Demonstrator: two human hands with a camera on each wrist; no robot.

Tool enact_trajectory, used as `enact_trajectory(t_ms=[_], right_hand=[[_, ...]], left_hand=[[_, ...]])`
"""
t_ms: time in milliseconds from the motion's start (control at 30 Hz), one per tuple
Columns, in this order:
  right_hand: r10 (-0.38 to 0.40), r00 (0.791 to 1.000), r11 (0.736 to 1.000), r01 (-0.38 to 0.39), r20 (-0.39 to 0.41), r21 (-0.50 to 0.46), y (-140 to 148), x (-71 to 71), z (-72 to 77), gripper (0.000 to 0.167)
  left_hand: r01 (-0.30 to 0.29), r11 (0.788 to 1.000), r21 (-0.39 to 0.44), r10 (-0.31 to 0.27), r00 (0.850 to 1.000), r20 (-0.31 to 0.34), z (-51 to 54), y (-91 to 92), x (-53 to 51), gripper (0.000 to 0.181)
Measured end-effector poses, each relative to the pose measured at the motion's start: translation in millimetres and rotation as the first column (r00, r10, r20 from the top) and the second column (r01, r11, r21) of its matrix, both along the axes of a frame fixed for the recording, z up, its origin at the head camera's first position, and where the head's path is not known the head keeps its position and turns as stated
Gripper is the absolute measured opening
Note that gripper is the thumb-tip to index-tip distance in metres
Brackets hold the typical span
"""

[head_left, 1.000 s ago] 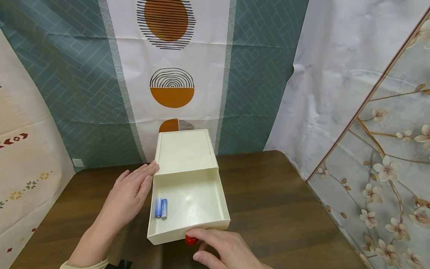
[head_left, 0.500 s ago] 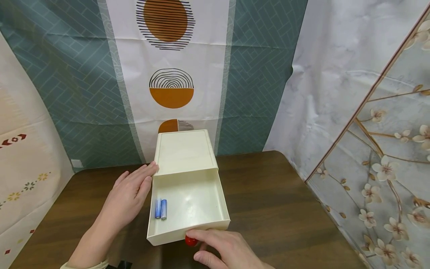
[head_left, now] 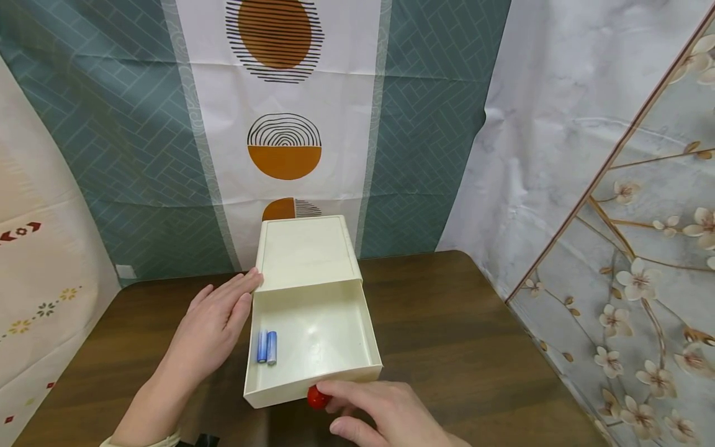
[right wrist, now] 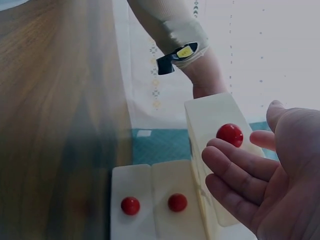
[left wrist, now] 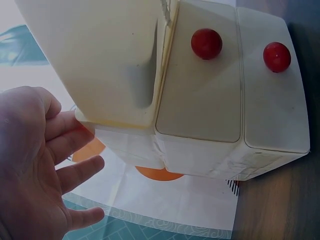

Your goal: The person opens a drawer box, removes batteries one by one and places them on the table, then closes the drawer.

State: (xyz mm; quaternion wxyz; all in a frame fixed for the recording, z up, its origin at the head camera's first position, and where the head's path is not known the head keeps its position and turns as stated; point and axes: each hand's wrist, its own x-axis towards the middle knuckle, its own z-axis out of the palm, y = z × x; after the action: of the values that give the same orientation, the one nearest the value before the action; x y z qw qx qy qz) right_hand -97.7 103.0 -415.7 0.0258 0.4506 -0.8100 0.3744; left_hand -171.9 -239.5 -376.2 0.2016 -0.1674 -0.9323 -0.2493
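A cream drawer cabinet (head_left: 310,251) stands on the table with its top drawer (head_left: 363,323) pulled out toward me. Two blue batteries (head_left: 272,347) lie side by side at the drawer's left wall. My left hand (head_left: 209,332) rests its fingertips on the cabinet's left side near the front edge, fingers straight. At the drawer's front is a round red knob (head_left: 317,398). My right hand (head_left: 391,413) is beside this knob, its index fingertip at the knob's right edge and its thumb apart. In the right wrist view those fingers are extended and grip nothing.
Two closed drawers with red knobs (left wrist: 206,44) sit below the pulled-out one. The brown wooden table (head_left: 458,347) extends to both sides. A patterned cloth (head_left: 430,155) hangs behind the cabinet, with further cloths at left and right.
My right hand has shifted slightly right, its fingers easing off the red knob, which shows more fully. The left hand, drawer and batteries have stayed put.
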Motion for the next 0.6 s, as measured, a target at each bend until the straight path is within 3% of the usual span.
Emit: enact_trajectory(t_ms=[200,300,400,600], right_hand=[[0.005,1.0,0.999,-0.005,-0.003,0.033,3.7,0.7,8.8,0.04],[0.012,0.999,0.999,-0.011,-0.041,0.039,5.8,1.4,14.0,0.039],[0.018,0.993,0.999,-0.014,-0.117,0.032,7.8,1.5,19.7,0.038],[0.027,0.95,1.0,-0.029,-0.312,0.001,11.1,-1.4,32.6,0.038]], left_hand=[[-0.001,1.0,0.0,0.001,1.0,0.001,0.1,0.0,0.1,0.043],[0.0,1.0,0.001,0.0,1.0,-0.001,-0.1,-0.1,0.2,0.043],[0.002,1.0,0.001,-0.002,1.0,-0.002,0.0,-0.1,0.3,0.043],[0.001,1.0,-0.003,-0.001,1.0,0.004,0.7,0.0,0.7,0.044]])
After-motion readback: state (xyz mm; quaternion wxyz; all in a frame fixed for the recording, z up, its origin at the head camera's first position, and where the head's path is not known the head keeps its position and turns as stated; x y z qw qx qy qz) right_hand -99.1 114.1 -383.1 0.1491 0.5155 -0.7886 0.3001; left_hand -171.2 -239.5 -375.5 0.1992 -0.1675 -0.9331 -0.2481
